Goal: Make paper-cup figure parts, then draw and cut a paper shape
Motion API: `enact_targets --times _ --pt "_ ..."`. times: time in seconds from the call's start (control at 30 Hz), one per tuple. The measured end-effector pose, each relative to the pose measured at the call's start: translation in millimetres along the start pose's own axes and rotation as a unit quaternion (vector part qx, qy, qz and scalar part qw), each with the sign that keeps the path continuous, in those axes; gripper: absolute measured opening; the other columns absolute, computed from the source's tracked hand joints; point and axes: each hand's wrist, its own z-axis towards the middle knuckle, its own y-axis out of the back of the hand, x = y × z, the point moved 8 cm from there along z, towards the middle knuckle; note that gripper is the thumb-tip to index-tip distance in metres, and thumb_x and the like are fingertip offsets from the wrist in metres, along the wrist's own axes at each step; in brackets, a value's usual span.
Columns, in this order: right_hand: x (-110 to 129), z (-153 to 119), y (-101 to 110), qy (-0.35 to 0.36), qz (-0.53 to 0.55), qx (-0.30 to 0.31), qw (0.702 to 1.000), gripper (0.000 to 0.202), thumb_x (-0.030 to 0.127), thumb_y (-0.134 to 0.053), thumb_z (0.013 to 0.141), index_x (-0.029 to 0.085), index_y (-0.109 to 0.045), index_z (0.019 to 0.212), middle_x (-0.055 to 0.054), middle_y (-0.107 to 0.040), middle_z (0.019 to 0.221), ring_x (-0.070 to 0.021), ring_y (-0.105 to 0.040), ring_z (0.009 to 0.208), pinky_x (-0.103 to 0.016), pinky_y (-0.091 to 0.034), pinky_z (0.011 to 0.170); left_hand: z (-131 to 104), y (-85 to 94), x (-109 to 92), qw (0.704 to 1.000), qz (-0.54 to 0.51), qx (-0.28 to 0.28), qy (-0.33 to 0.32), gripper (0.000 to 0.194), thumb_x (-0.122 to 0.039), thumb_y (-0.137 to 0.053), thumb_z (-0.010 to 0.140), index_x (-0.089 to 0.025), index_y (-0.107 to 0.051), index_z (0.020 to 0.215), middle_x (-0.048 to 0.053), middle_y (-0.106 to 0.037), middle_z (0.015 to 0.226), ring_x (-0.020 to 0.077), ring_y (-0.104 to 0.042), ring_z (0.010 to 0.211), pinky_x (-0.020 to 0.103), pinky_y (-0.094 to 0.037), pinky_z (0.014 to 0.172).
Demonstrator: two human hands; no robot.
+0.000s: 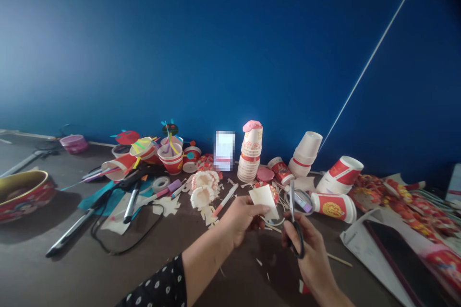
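At far left of view, red bowl (29,201) with gold inside; behind it, purple round container (74,144). Then red-and-white cups (172,163) with coloured strips sticking out, teal sheet (94,197), tape roll (160,183), looped black cord (124,253). Mid-table, orange-and-white marker (225,200) among pale scraps (208,214); pixelated upright panel (224,150) near blue wall (223,57). Just right of panel, tall cup stack (249,165), pink lump (252,125) on top. Farther right, tilted white cups (307,149), patterned cup (331,207) on its side, dark phone (403,259) lying on white sheet (360,237), near red-and-yellow pile (425,211). All on dark table (162,235).
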Motion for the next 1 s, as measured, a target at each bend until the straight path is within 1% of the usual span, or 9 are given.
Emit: enact_targets --times 0.13,0.23,0.37,0.5,0.67,0.83,1.0 --pt "2.8 -2.9 -12.3 -0.022 -0.025 0.053 0.998 0.030 0.039 -0.066 0.069 0.017 -0.056 0.086 0.004 -0.054 0.050 -0.0096 -0.049 0.046 -0.019 -0.037 0.043 3.0 12.7 -16.8 0.998 -0.037 -0.025 -0.040 0.021 -0.023 -0.070 0.054 -0.009 -0.060 0.066 0.001 -0.055 0.049 0.0058 -0.045 0.038 0.018 -0.027 0.039" --pt "2.0 -6.5 -19.8 -0.041 -0.042 0.089 0.994 0.033 0.042 -0.066 0.068 0.016 -0.055 0.086 0.005 -0.053 0.050 -0.0085 -0.047 0.045 -0.020 -0.037 0.044 2.4 20.8 -24.4 0.996 -0.052 -0.052 -0.050 0.021 -0.023 -0.072 0.052 -0.010 -0.058 0.062 -0.001 -0.051 0.044 0.0061 -0.045 0.039 0.018 -0.028 0.040" --pt "-4.8 -11.1 -26.0 -0.069 -0.064 0.121 0.988 0.036 0.045 -0.065 0.066 0.016 -0.055 0.085 0.005 -0.051 0.049 -0.0079 -0.045 0.043 -0.020 -0.036 0.043 1.0 24.2 -32.2 0.994 -0.062 -0.060 -0.060 0.018 -0.021 -0.070 0.053 -0.010 -0.057 0.058 0.000 -0.053 0.043 0.0062 -0.046 0.039 0.017 -0.029 0.041" --pt "-11.1 -12.7 -30.8 -0.075 -0.077 0.146 0.983 0.035 0.045 -0.064 0.067 0.017 -0.053 0.083 0.006 -0.048 0.051 -0.0079 -0.043 0.044 -0.020 -0.035 0.042 1.3 26.7 -37.0 0.993 -0.073 -0.059 -0.073 0.015 -0.018 -0.069 0.053 -0.010 -0.057 0.058 0.001 -0.054 0.044 0.0068 -0.047 0.040 0.018 -0.032 0.042" --pt "-13.9 -13.7 -30.2 -0.065 -0.097 0.159 0.980 0.034 0.045 -0.063 0.068 0.017 -0.053 0.083 0.006 -0.046 0.051 -0.0076 -0.041 0.042 -0.019 -0.034 0.040 2.3 25.6 -37.8 0.994 -0.056 -0.049 -0.086 0.013 -0.016 -0.068 0.054 -0.010 -0.057 0.056 0.001 -0.053 0.043 0.0058 -0.045 0.039 0.017 -0.031 0.041" --pt "-14.6 -14.7 -31.1 -0.063 -0.098 0.174 0.978 0.033 0.045 -0.062 0.069 0.017 -0.053 0.083 0.007 -0.044 0.049 -0.0067 -0.039 0.040 -0.018 -0.032 0.039 3.2 23.6 -37.3 0.993 -0.038 -0.042 -0.107 0.012 -0.014 -0.067 0.055 -0.009 -0.060 0.063 0.000 -0.054 0.047 0.0052 -0.044 0.040 0.018 -0.033 0.043" --pt "-16.4 -13.5 -30.5 -0.074 -0.091 0.162 0.980 0.034 0.046 -0.064 0.066 0.018 -0.053 0.082 0.007 -0.043 0.050 -0.0067 -0.038 0.041 -0.018 -0.032 0.038 3.1 21.6 -37.8 0.992 0.003 -0.040 -0.122 0.010 -0.013 -0.065 0.057 -0.010 -0.061 0.066 0.000 -0.056 0.048 0.0052 -0.044 0.040 0.018 -0.032 0.044"
